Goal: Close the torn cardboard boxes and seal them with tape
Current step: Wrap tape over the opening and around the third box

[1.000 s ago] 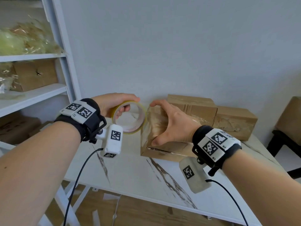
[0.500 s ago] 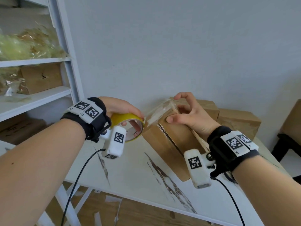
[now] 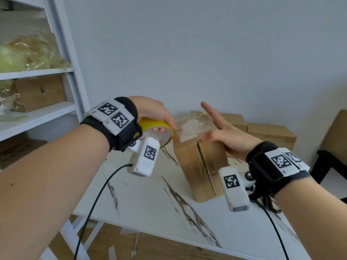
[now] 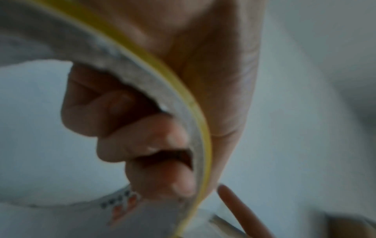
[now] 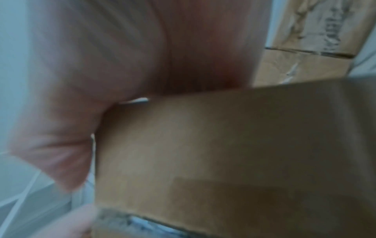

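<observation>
Pulling clear tape across the top of the brown cardboard box (image 3: pixel 199 158) standing on end on the white marble-patterned counter (image 3: pixel 150 199), you are partway through sealing it. Your left hand (image 3: pixel 154 113) has its fingers (image 4: pixel 142 141) curled through the core of the yellow-edged roll of tape (image 3: pixel 159 130), thumb over the outer rim, and holds the roll just left of the box's top edge. Your right hand (image 3: pixel 225 132) lies flat on the top right of the box, fingers straight and spread, pressing down the clear tape strip (image 3: pixel 195 126) and gripping nothing. The strip already covers the upper face and appears to run unbroken back to the roll, so I judge it has not been cut. On the near face the seam between the two flaps shows as a dark open line with no tape visible over it; that seam likely needs a pass next, then a cut. Behind, against the far wall, two more brown cardboard boxes (image 3: pixel 270 134) sit side by side with wrinkled tape on them; whether they are finished cannot be told. At the left, a white shelf unit (image 3: pixel 62 53) carries another brown box (image 3: pixel 39 92), its side torn, apparently waiting for its turn.
</observation>
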